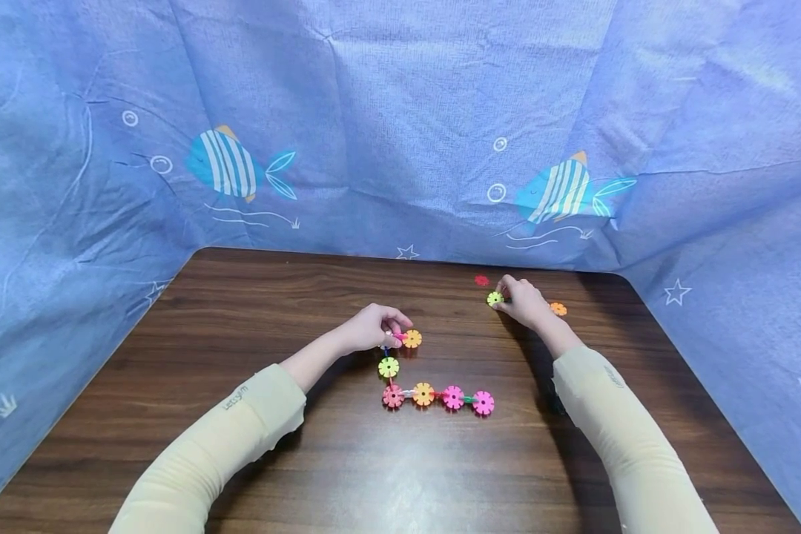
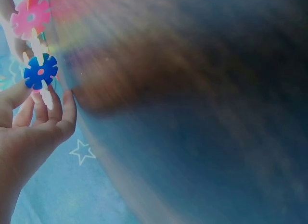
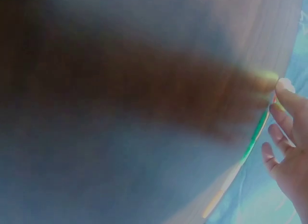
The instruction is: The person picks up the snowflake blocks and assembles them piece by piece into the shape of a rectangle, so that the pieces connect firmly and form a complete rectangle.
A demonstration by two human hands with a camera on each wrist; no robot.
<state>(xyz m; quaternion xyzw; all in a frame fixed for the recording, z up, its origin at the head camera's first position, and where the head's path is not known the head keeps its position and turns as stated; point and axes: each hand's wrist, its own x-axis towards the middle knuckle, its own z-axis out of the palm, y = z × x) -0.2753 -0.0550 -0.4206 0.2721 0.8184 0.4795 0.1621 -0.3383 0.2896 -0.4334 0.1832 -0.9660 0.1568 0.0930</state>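
Note:
Slotted plastic snowflake discs are joined into an angled chain on the table. My left hand [image 1: 377, 328] pinches the chain's upper part, beside an orange disc [image 1: 411, 339]. In the left wrist view, a blue disc [image 2: 41, 71] sits at the thumb, with a pink disc [image 2: 31, 16] linked beyond it. Below the hand, the chain runs through a yellow-green disc [image 1: 389, 367] to a red disc [image 1: 393, 396], then right to a pink end disc [image 1: 483, 403]. Farther back on the right, my right hand [image 1: 523, 301] pinches a loose yellow-green disc [image 1: 495, 299] between thumb and finger.
A loose red disc [image 1: 482, 280] lies behind the right hand, near the table's far edge. An orange disc [image 1: 558, 308] lies right of that hand. The dark wooden table [image 1: 274, 282] meets a blue fish-print cloth [image 1: 400, 148] at the back and sides.

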